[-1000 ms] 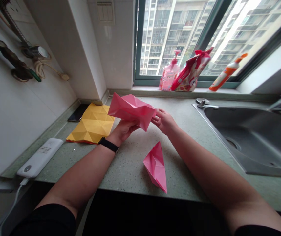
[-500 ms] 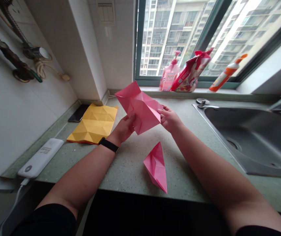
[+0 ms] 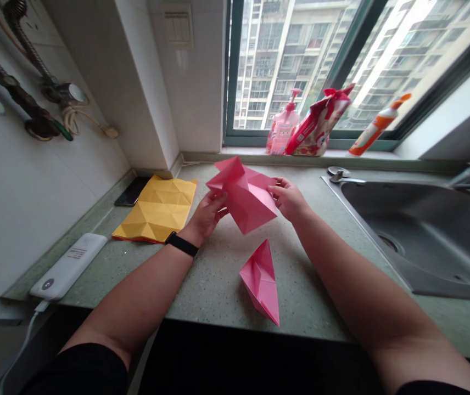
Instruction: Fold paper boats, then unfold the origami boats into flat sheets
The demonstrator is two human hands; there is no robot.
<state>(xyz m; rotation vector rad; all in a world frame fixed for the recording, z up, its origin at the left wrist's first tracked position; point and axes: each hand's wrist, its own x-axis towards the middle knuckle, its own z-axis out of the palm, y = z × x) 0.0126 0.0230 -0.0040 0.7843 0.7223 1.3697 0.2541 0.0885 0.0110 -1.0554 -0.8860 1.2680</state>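
A creased pink sheet of origami paper [image 3: 246, 198] is held up above the counter between my two hands, its folds standing out in points. My left hand [image 3: 211, 211], with a black band on the wrist, pinches its left side, thumb on top. On the right edge, my right hand [image 3: 287, 198] grips the sheet between thumb and fingers. Below the sheet, near the counter's front edge, lies a folded pink paper boat shape [image 3: 263, 282], touched by neither hand. To the left of my left hand rests a stack of creased yellow paper [image 3: 158, 206] with orange-red edges beneath.
A black phone [image 3: 133, 191] lies partly beside the yellow paper. The white power bank [image 3: 69, 266] with a cable sits at the left front. At right is a steel sink [image 3: 428, 236]. A pink pump bottle [image 3: 283, 129], red bag [image 3: 321, 126] and orange-white bottle [image 3: 377, 129] line the windowsill.
The pink sheet has come down a little and tilted, its upper left now bent inward into sharper points. My hands stay at its two sides. The folded pink shape has not moved.
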